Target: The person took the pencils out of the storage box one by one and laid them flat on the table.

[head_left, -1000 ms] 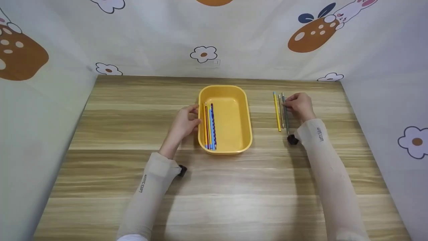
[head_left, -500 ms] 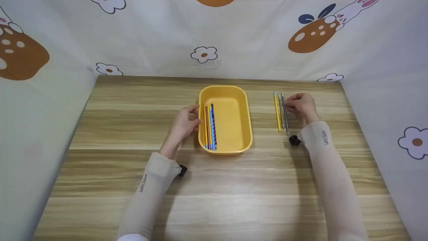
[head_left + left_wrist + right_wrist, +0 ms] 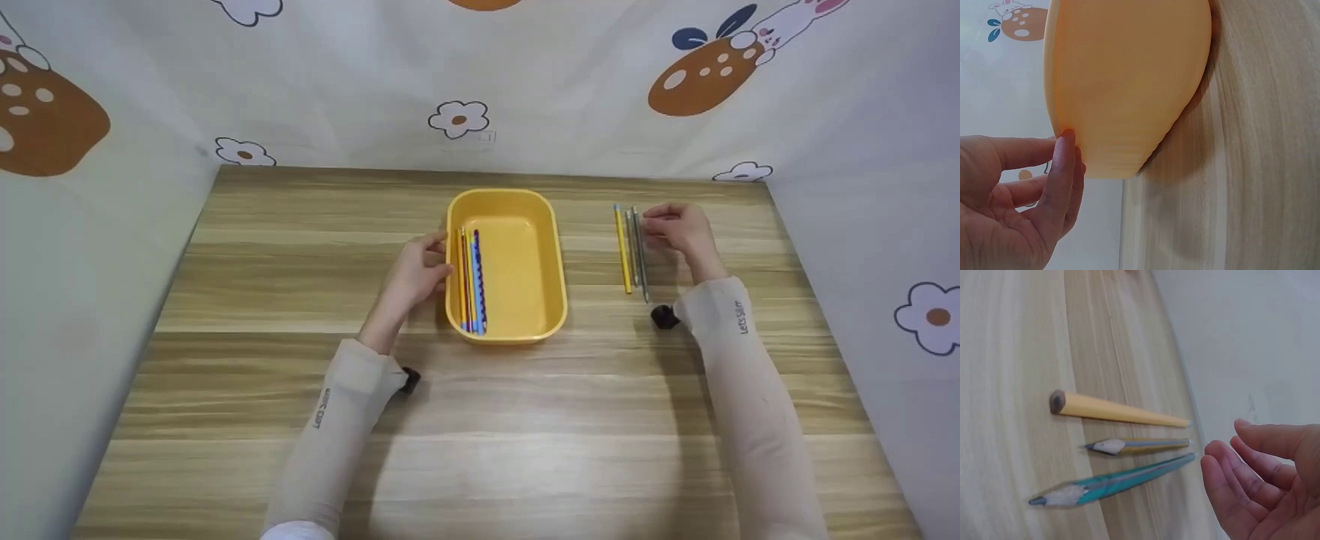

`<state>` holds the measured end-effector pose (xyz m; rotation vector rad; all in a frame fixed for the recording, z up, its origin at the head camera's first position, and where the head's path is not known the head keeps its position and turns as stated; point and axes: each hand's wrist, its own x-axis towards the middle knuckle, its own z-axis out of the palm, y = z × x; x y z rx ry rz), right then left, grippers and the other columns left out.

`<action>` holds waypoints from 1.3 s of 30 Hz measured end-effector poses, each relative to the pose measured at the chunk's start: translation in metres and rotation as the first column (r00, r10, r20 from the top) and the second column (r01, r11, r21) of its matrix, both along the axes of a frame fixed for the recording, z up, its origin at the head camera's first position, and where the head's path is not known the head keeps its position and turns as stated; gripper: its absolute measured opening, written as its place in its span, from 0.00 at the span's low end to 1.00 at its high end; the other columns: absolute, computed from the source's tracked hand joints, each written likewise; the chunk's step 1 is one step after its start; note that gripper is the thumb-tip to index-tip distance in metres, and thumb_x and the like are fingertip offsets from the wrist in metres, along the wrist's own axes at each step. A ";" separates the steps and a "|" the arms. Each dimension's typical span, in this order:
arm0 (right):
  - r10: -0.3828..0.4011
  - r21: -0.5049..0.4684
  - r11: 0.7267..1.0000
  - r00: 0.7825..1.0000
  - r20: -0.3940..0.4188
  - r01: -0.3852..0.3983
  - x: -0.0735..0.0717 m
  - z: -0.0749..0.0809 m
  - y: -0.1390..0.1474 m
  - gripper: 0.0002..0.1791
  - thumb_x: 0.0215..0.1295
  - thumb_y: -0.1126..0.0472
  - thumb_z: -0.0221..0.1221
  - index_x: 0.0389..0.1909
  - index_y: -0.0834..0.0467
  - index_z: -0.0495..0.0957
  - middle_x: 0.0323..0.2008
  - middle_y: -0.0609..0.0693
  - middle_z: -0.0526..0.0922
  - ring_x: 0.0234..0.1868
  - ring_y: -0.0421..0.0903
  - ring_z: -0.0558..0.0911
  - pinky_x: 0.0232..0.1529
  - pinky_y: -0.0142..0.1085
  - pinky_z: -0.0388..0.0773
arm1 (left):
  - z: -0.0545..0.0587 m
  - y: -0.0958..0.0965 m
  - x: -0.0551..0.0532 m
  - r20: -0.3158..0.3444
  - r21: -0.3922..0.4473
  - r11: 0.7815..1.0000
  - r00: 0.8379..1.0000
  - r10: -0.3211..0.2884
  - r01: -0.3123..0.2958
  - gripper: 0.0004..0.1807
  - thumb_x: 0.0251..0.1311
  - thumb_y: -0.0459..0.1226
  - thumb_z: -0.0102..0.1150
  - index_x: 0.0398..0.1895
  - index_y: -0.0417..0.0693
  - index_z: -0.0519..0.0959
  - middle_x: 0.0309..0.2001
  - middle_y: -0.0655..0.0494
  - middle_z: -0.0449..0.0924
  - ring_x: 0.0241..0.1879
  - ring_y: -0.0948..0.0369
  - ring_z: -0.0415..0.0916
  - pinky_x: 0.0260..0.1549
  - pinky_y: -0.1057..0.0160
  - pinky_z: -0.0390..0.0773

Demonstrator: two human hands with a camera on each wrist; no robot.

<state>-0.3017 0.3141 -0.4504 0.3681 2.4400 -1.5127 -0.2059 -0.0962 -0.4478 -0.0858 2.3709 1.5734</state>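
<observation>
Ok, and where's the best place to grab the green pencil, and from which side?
Probably the middle of the green pencil, pinched by the right hand from above and the person's right. It lies flat and thin, with the gold-and-grey pencil close on its left; their gap looks tighter towards the blunt ends. The middle also avoids the sharp tip.

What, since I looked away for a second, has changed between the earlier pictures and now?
The right hand has shifted slightly to the right: its fingers, at the green pencil a second ago, are now off it. The left hand still pinches the rim of the yellow tray; the tray, the pencils inside and the green pencil stayed put.
</observation>
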 end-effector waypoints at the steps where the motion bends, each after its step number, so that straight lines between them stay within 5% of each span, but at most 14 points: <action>1: 0.000 -0.008 1.000 1.000 -0.004 0.000 0.001 0.001 -0.001 0.20 0.68 0.63 0.61 0.55 0.70 0.74 0.24 0.36 0.81 0.29 0.34 0.85 0.39 0.32 0.88 | 0.000 0.000 0.000 -0.004 -0.002 1.000 1.000 0.001 -0.001 0.34 0.66 0.26 0.55 0.75 0.40 0.60 0.64 0.40 0.71 0.59 0.47 0.78 0.48 0.56 0.87; 9: -0.018 -0.168 0.986 1.000 -0.009 0.016 0.005 0.010 -0.011 0.18 0.66 0.66 0.62 0.53 0.70 0.74 0.26 0.38 0.83 0.28 0.34 0.84 0.37 0.26 0.86 | 0.000 0.000 -0.001 0.020 0.015 1.000 1.000 0.009 -0.009 0.34 0.67 0.26 0.55 0.76 0.41 0.60 0.65 0.41 0.70 0.60 0.47 0.77 0.50 0.52 0.86; 22: 0.040 -0.245 0.968 0.998 -0.057 -0.053 0.012 0.020 -0.029 0.20 0.66 0.67 0.62 0.55 0.74 0.73 0.28 0.41 0.85 0.30 0.36 0.85 0.37 0.27 0.86 | 0.000 0.001 -0.001 -0.005 0.027 1.000 1.000 -0.014 0.014 0.34 0.66 0.25 0.54 0.75 0.39 0.60 0.65 0.39 0.71 0.60 0.47 0.78 0.46 0.58 0.87; 39: 0.071 -0.164 0.983 0.993 -0.099 -0.087 0.011 0.034 -0.061 0.18 0.66 0.61 0.64 0.52 0.67 0.77 0.33 0.41 0.85 0.37 0.37 0.86 0.40 0.29 0.87 | 0.000 0.000 0.000 -0.010 0.034 0.999 1.000 -0.006 0.006 0.35 0.65 0.24 0.55 0.75 0.39 0.60 0.65 0.39 0.71 0.60 0.46 0.78 0.48 0.56 0.87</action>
